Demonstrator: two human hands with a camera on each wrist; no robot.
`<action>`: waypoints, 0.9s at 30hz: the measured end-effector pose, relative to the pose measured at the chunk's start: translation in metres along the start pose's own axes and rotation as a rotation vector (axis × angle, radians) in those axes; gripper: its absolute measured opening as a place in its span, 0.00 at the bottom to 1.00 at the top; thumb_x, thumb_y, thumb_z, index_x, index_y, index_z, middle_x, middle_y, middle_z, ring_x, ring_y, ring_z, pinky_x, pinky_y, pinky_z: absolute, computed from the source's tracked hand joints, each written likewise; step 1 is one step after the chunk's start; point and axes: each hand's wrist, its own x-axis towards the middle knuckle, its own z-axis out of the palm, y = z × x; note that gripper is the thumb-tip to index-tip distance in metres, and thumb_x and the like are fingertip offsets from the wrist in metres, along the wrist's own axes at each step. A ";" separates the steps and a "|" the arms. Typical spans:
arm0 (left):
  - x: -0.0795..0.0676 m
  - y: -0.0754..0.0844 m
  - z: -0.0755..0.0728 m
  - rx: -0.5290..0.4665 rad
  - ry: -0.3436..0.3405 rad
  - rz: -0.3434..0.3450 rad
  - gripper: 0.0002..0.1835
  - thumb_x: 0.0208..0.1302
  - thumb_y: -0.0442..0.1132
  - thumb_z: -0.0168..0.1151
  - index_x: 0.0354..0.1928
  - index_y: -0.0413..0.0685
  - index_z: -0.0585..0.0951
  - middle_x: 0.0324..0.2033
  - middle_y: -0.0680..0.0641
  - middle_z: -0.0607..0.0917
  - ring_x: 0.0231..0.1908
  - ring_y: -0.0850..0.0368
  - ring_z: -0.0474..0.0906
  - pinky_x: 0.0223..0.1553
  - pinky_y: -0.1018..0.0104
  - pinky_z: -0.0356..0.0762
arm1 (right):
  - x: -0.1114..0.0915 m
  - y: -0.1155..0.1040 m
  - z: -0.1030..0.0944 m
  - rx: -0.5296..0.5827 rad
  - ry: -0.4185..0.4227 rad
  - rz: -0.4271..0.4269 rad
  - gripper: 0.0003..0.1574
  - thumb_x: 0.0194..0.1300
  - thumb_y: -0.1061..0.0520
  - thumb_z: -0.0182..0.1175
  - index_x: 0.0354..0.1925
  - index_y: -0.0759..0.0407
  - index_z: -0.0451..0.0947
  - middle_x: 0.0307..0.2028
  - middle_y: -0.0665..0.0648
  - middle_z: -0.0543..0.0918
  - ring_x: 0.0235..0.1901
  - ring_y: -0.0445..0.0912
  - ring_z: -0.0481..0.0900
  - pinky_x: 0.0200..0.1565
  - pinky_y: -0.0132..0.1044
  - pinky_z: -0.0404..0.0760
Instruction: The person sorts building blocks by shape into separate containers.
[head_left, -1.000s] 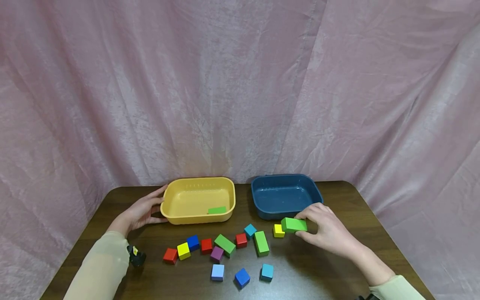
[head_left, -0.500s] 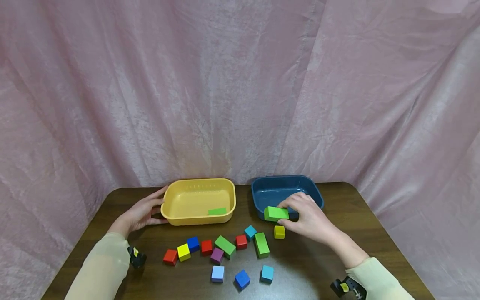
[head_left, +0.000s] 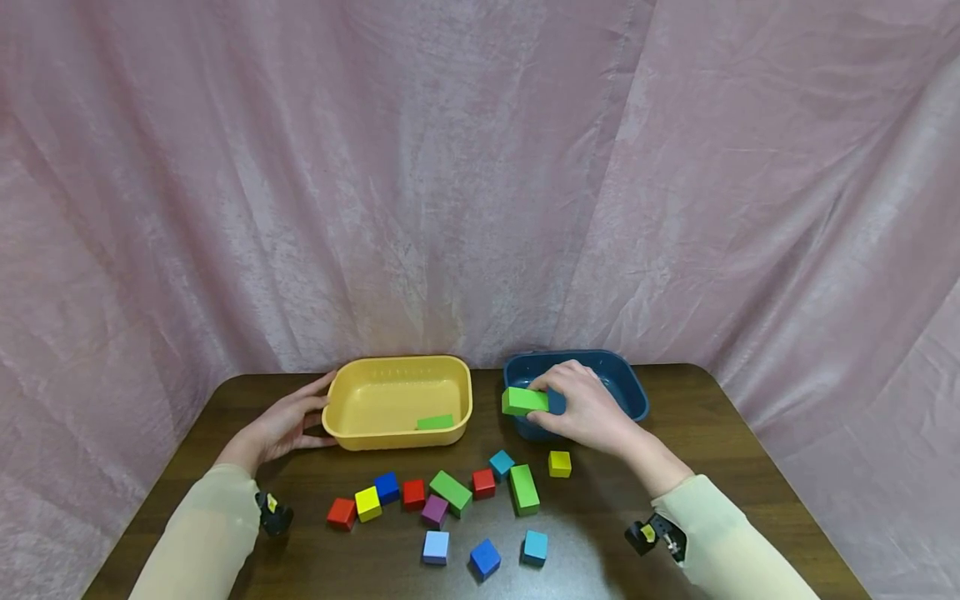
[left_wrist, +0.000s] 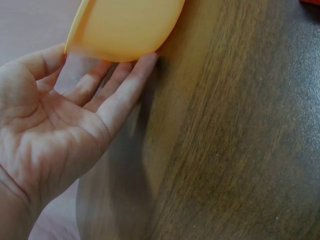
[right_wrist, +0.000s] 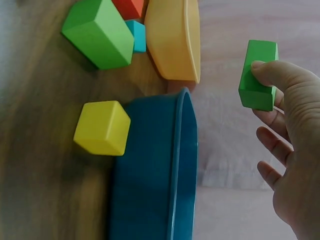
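My right hand [head_left: 588, 407] pinches a green rectangular block [head_left: 523, 401] between thumb and fingers, holding it over the front left of the blue bin [head_left: 633, 400]. The right wrist view shows the thumb on the face of this green block [right_wrist: 258, 75], the lower fingers loosely bent. My left hand [head_left: 283, 425] rests against the left end of the yellow bin [head_left: 397, 441], fingers spread; in the left wrist view its fingertips touch the yellow bin [left_wrist: 125, 35]. Another green block [head_left: 435, 422] lies inside that bin.
Loose blocks lie before the bins: a yellow cube [head_left: 559, 464], two green blocks, including one standing alone [head_left: 523, 489], a purple cube [head_left: 434, 511], and several red, blue and teal cubes. A pink curtain [head_left: 480, 183] hangs behind the wooden table [head_left: 675, 450].
My right hand has carried the green block left and away from me, from beside the yellow cube to over the blue bin. The left hand has stayed at the yellow bin.
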 end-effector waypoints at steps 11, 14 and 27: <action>0.000 -0.001 0.001 0.002 0.003 0.003 0.31 0.72 0.44 0.45 0.71 0.74 0.48 0.67 0.43 0.54 0.59 0.41 0.65 0.49 0.40 0.69 | 0.032 -0.005 0.016 -0.025 -0.035 0.002 0.16 0.51 0.38 0.66 0.40 0.37 0.79 0.39 0.35 0.76 0.44 0.38 0.66 0.47 0.40 0.65; 0.001 -0.001 0.000 -0.002 -0.002 0.004 0.31 0.72 0.43 0.45 0.71 0.74 0.48 0.67 0.43 0.54 0.59 0.41 0.65 0.49 0.40 0.69 | 0.039 -0.006 0.021 -0.032 -0.039 0.006 0.17 0.51 0.38 0.66 0.40 0.39 0.79 0.39 0.37 0.76 0.44 0.38 0.66 0.46 0.39 0.65; 0.004 0.000 -0.003 -0.008 0.012 0.002 0.31 0.72 0.43 0.45 0.71 0.74 0.48 0.67 0.43 0.55 0.59 0.40 0.64 0.48 0.40 0.70 | 0.069 -0.014 0.046 -0.107 -0.074 -0.031 0.18 0.50 0.39 0.67 0.39 0.39 0.79 0.36 0.37 0.77 0.40 0.39 0.66 0.44 0.38 0.64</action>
